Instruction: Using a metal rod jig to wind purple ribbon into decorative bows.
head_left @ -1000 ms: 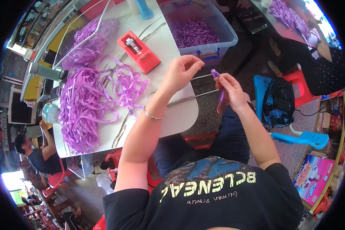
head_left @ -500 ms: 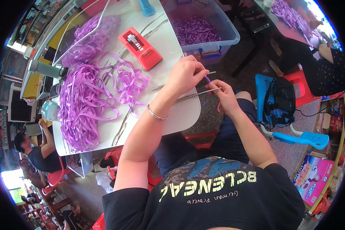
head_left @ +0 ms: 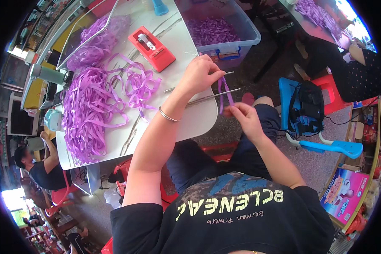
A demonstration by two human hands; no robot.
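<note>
Two thin metal rods stick out past the right edge of the table, roughly side by side. A short purple ribbon hangs around them near their free ends. My left hand is closed over the farther rod, thumb and fingertips pinching the ribbon there; its exact grip is partly hidden. Nearer to me, my right hand pinches the ribbon's lower part between thumb and finger. Left of my left arm, a large heap of purple ribbon and a smaller loose tangle lie on the white table.
A red tape dispenser stands on the table beyond my left arm. A clear plastic bin of purple ribbon pieces sits past the table's edge. To the right, a blue chair carries a black bag. Other people sit nearby.
My right hand has moved down and toward me, away from the rods, and a longer stretch of ribbon now shows. My left hand stays by the farther rod; the view has shifted slightly.
</note>
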